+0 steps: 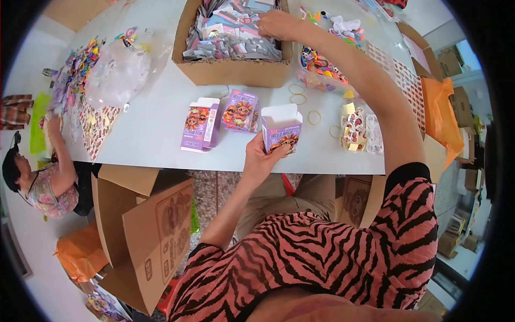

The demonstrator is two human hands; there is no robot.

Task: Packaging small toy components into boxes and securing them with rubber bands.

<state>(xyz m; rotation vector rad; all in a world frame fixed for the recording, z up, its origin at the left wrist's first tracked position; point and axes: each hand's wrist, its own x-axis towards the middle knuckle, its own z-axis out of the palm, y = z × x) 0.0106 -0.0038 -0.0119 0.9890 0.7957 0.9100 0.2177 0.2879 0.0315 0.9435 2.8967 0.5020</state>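
My left hand [259, 160] grips a small purple carton [279, 129] with cartoon figures on it, held upright near the table's front edge. Its white top flap stands open. At the far side, my right hand [279, 25] reaches into a brown cardboard box [230, 73] filled with flat grey, pink and blue packets [230, 47]. The right fingers are curled together among these packets; what they pinch, if anything, is hidden. Left of the held carton lie another purple carton with open flaps [199, 126] and a short stack of purple cartons [240, 111].
Rubber bands [314, 117] and a wrapped bundle of printed pieces [353, 127] lie to the right. Behind them stands a clear tub [322, 80] of colourful trinkets. More trinkets [80, 64] lie at left, near a co-worker [45, 182]. An open carton [161, 236] stands below the table.
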